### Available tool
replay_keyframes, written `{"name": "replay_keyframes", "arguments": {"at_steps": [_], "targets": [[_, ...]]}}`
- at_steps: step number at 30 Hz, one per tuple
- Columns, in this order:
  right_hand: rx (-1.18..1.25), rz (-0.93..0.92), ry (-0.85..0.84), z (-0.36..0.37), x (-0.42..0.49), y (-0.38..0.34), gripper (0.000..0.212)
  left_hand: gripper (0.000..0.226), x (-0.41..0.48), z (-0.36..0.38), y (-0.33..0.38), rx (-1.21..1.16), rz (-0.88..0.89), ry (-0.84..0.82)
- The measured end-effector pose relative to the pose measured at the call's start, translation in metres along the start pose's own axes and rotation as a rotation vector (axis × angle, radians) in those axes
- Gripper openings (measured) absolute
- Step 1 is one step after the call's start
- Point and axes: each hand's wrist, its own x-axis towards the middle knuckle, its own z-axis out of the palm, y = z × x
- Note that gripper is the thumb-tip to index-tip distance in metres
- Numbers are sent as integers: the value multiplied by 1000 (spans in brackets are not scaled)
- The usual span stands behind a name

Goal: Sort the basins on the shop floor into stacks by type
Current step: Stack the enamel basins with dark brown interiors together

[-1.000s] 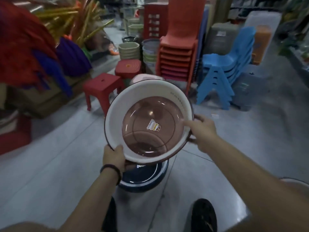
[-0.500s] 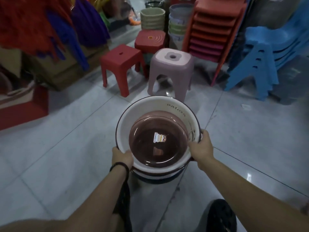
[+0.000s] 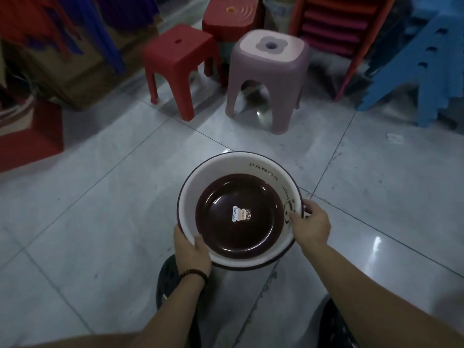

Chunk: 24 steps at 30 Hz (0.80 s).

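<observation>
The white basin (image 3: pixel 227 172) sits in the lower centre of the frame, mouth facing up toward the camera. It is round, so no long axis applies. Its rim is dark-edged and its inner wall is smooth, printed with the word "PANDA" on the far side. One dark brown basin (image 3: pixel 241 217) nests inside it, glossy, with a small label at the centre of its base.

The left hand (image 3: pixel 192 249) grips the near-left rim, thumb hooked over the inside wall. The right hand (image 3: pixel 310 226) grips the right rim, fingers curled around the edge. A dark band (image 3: pixel 194 273) circles the left wrist.

Count: two basins visible, three stools. The stools are moulded plastic: two red stools (image 3: pixel 179 57) and one pink stool (image 3: pixel 267 71), upper centre. The floor (image 3: pixel 100 197) is glossy grey tile. Stacked blue chairs (image 3: pixel 421 69) stand at the upper right.
</observation>
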Motion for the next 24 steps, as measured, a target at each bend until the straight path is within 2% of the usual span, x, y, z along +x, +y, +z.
{"name": "replay_keyframes", "arguments": {"at_steps": [3, 15, 17, 19, 21, 24], "targets": [[21, 23, -46, 2, 5, 0, 39, 51, 1, 7, -5, 19, -43, -23], [-121, 96, -167, -2, 8, 0, 47, 66, 13, 7, -12, 78, -155, -111], [-175, 96, -226, -10, 5, -9, 50, 79, 13, 4, -10, 110, -186, -117], [-207, 104, -261, -22, 4, -23, 60, 95, 8, 2, 3, 240, -233, -63], [-193, 126, -293, -41, 8, -39, 61, 92, -7, 1, 29, 401, -118, -37], [-144, 184, -429, -91, 17, -80, 42, 58, -36, 9, 73, 626, 298, -227]]}}
